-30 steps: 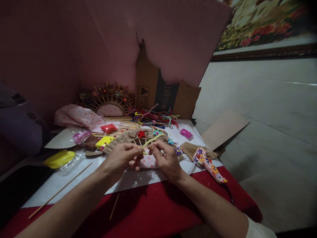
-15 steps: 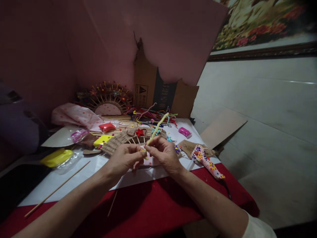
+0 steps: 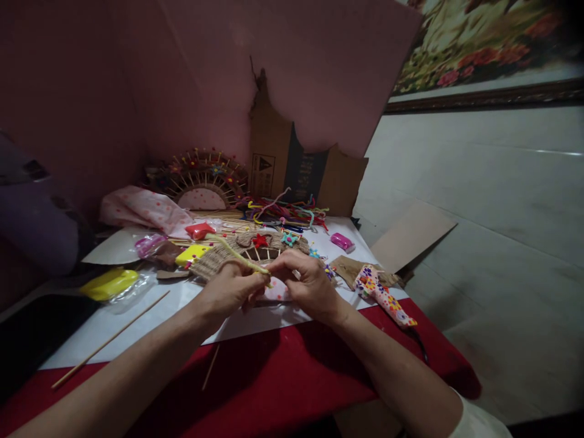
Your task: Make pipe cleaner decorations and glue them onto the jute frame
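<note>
A yellow pipe cleaner [image 3: 237, 257] is being held in the air above the near middle part of the desk [image 3: 292, 377], in front of a twine-wrapped arch [image 3: 210, 263]. Its lower end is being pinched by the fingers of the left hand [image 3: 232, 288], while its long free end is being angled up to the left. Beside them, the same lower end is being gripped by the narrowly closed fingers of the right hand [image 3: 306, 285]. The arch is being decorated by a red star [image 3: 260, 241] and a teal flower [image 3: 289, 238], and its pink dotted centre [image 3: 276, 291] is being partly hidden by the hands.

To the left, a yellow clay packet [image 3: 109, 285] and a wooden stick [image 3: 114, 336] are being supported by a white sheet [image 3: 177, 304], with the stick's near end being laid over the red cloth [image 3: 255, 389]. To the right, a magenta packet [image 3: 342, 242] is being carried by the sheet, and a flower-patterned tool [image 3: 385, 298] is being placed across its border near the desk's right edge. Towards the far edge, loose coloured pipe cleaners [image 3: 292, 214] are being piled before torn cardboard [image 3: 269, 149]; a second decorated arch [image 3: 201, 198] is being stood upright beside it.
</note>
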`<state>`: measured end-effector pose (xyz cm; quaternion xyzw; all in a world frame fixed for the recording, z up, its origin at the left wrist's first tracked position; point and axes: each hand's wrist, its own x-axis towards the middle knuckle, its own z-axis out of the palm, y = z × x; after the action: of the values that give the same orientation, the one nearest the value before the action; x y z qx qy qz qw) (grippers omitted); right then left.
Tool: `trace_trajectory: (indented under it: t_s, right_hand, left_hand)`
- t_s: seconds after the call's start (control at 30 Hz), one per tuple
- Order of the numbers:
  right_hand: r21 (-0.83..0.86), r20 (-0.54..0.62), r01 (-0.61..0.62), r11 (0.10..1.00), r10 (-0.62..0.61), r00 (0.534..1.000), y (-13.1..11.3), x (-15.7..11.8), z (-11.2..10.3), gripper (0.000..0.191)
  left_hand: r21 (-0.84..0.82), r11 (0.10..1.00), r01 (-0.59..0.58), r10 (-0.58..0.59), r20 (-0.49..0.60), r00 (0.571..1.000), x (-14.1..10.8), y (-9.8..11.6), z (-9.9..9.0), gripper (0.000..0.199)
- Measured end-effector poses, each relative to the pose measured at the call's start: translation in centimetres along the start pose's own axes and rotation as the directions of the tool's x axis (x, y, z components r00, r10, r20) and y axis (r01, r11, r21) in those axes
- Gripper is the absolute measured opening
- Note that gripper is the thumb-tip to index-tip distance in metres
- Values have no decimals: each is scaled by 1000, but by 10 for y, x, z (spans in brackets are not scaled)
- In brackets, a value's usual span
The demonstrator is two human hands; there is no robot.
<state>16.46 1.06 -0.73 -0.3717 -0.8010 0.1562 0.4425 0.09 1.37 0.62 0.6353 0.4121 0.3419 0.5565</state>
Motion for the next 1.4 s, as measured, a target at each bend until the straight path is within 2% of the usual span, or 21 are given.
trace_trajectory:
  t_s: [0.07, 0.2, 0.27, 0.57, 0.73, 0.87, 1.0, 1.13, 1.27, 1.4]
  right_hand:
    - [-31, -18, 29, 999, -30, 999, -1, 0, 0, 25]
    - [-23, -125, -17, 1000, 14, 992, 2, -1, 3, 10]
    - [-18, -137, 20, 1000, -22, 990, 3, -1, 3, 9]
    - [-33, -88, 160, 987, -162, 983, 5, 1, 1, 10]
    - [-109, 3, 261, 959, -262, 965, 7, 2, 0, 9]
    - [-118, 59, 299, 947, -294, 954, 7, 3, -2, 10]
    - [-161, 34, 267, 950, -265, 964, 8, 3, -3, 8]
    - [-208, -32, 196, 958, -207, 978, 7, 2, -3, 14]
    - [-155, -47, 161, 975, -170, 984, 4, 0, -2, 13]
    - [-78, -102, 60, 995, -68, 992, 3, -2, -1, 11]
  left_hand:
    - [-16, 1000, 21, -21, 4, 1000, 1, -2, -1, 26]
    - [-60, 998, 35, -34, 6, 999, 3, -7, -3, 25]
    - [-66, 997, 32, -31, 18, 999, 4, -8, -4, 28]
    - [-62, 998, 28, -25, 49, 999, 3, -2, -5, 27]
    - [-65, 994, 87, -86, 28, 996, 1, -1, -3, 22]
    - [-52, 994, 101, -99, 32, 995, 2, -1, -3, 21]
    - [-69, 995, 73, -69, 64, 996, 4, -3, -6, 23]
    - [-147, 988, 47, -33, 96, 995, 4, -4, -9, 22]
    - [-126, 991, 40, -32, 64, 997, 4, -3, -9, 25]
    - [-164, 986, 40, -32, 52, 998, 4, -2, -8, 25]
